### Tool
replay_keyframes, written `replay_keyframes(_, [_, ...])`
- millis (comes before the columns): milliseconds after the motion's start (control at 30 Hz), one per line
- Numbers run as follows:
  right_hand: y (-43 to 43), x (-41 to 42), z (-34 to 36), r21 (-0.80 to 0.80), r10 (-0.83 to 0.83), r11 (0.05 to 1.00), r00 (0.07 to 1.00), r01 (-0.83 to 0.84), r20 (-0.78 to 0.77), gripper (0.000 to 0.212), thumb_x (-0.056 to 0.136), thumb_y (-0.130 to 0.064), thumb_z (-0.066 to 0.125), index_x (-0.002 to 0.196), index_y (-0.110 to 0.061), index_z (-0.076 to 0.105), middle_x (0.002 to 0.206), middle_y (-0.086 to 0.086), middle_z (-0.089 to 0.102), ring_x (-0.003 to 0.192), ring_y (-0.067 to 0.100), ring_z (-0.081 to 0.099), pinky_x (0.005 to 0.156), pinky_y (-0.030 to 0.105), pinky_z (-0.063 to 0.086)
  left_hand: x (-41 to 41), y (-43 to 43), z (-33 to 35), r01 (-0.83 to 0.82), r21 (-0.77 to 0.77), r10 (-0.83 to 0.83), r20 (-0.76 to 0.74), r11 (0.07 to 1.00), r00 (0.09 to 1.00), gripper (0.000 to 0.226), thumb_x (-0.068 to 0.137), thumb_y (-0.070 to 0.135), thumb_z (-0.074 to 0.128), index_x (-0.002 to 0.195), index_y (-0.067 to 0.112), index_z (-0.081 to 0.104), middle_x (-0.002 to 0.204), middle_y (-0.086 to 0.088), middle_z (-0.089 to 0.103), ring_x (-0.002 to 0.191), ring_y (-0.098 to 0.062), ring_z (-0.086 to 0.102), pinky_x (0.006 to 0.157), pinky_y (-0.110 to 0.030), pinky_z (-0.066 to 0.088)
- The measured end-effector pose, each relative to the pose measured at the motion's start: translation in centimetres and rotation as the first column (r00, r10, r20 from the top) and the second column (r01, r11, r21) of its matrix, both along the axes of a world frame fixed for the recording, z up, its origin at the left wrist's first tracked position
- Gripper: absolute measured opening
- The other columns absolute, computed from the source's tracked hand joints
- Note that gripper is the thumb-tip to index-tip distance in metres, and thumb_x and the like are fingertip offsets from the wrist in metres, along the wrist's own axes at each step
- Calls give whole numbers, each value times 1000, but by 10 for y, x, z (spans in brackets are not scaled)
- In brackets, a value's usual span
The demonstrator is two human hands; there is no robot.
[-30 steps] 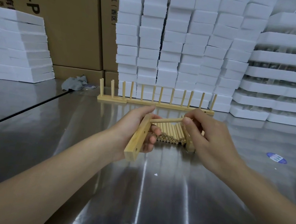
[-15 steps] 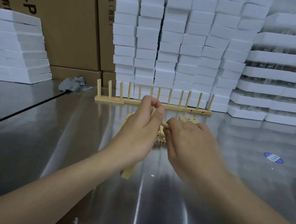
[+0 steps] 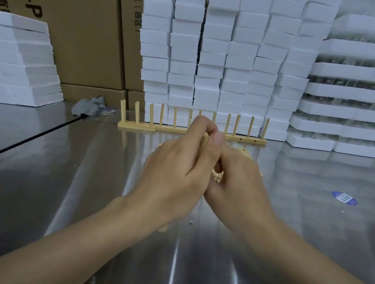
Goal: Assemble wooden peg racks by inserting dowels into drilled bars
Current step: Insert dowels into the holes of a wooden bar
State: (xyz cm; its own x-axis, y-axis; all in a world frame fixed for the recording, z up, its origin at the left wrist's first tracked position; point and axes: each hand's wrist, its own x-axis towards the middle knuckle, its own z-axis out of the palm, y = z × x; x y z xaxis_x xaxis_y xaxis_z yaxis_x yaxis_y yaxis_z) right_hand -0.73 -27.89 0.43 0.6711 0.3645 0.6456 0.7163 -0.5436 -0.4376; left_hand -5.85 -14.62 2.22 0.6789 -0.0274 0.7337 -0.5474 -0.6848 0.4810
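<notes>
My left hand (image 3: 174, 170) and right hand (image 3: 240, 179) are pressed together above the middle of the surface (image 3: 37, 195), so most of the work is hidden from me. The left fingers (image 3: 203, 126) are curled round the bar (image 3: 204, 141). I see only a sliver of it between the knuckles, and what looks like its near end poking out under the left wrist. The right hand shows me its back, with its fingers tucked in beneath the left, and I cannot tell whether they grip anything.

The dowels (image 3: 217, 177) lie in a pile on the surface just behind the hands, a few ends showing in the gap between them. A second bar (image 3: 246, 152) lies just past the right hand. A rack (image 3: 192, 132) with its pegs upright stands farther back, in front of the foam blocks (image 3: 213, 63).

I judge this to be the insertion step, with a dowel being seated in one hole of the bar. The next move calls for a straight push along the hole's axis while the left hand holds the bar firm, so the peg does not go in crooked or jam. Once it is home, the right hand can reach to the pile for another. With the holes hidden, I would tip the bar toward the camera to check the seating first.
</notes>
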Motion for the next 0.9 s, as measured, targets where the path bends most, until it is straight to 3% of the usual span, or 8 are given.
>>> replay_keyframes(67, [0,0,2,-63,-49,997,998,51,44,6,89,-26,54,89,-24,60,72,-8,56,73,14,54,65,41,49,4,3,0,-23,-14,23,0,1000,1000,31,111,57,30,102,38,52,73,26,61,70,0,61,60,-30,38])
replay_keyframes(133, [1,-3,2,-104,-46,993,996,53,74,9,87,-31,50,91,-30,58,73,-10,57,72,12,53,62,37,48,8,4,0,69,-94,-72,-34,993,997,32,112,51,34,103,31,56,79,19,59,78,-7,61,66,-33,47])
replay_keyframes(300, [7,-7,-5,-95,-3,995,997,11,80,24,99,-40,34,102,-28,54,81,-13,60,74,13,58,69,42,50,12,4,0,186,-307,-229,-109,933,967,29,113,39,36,107,21,59,95,0,63,76,-5,60,64,-12,48])
replay_keyframes(500, [9,-4,-11,-75,-44,995,979,59,198,27,103,-26,34,114,-18,57,97,-9,56,89,13,50,80,33,40,17,3,-6,144,-322,-186,-105,936,977,29,111,44,35,107,26,58,93,4,64,80,-7,59,68,-22,48])
replay_keyframes(700, [11,1,-9,-138,-83,982,952,128,293,26,98,-7,58,122,-14,66,109,2,63,100,23,57,83,38,47,26,-1,-14,-18,-640,-138,-194,768,971,26,112,52,37,110,37,59,93,22,69,89,-2,67,84,-35,50])
replay_keyframes(800, [8,6,-5,-269,-110,945,957,185,269,32,87,4,70,112,-16,68,103,2,64,92,26,60,73,37,47,25,-3,-16,-85,-732,-196,-290,676,937,35,110,61,37,109,36,61,100,6,74,95,-13,71,90,-42,55])
replay_keyframes(867, [3,11,-1,-309,-185,915,950,261,253,36,77,11,69,100,-16,63,96,2,63,85,27,60,65,34,38,25,-2,-15,-93,-707,-203,-323,701,924,43,107,68,37,111,32,61,109,-7,71,100,-21,70,96,-51,55])
replay_keyframes(900, [-1,12,1,-324,-226,899,945,296,235,39,73,13,67,98,-16,61,95,2,64,84,28,60,64,34,35,26,-1,-15,-87,-683,-208,-338,725,918,47,105,71,39,112,31,61,106,-9,71,94,-20,70,89,-49,57])
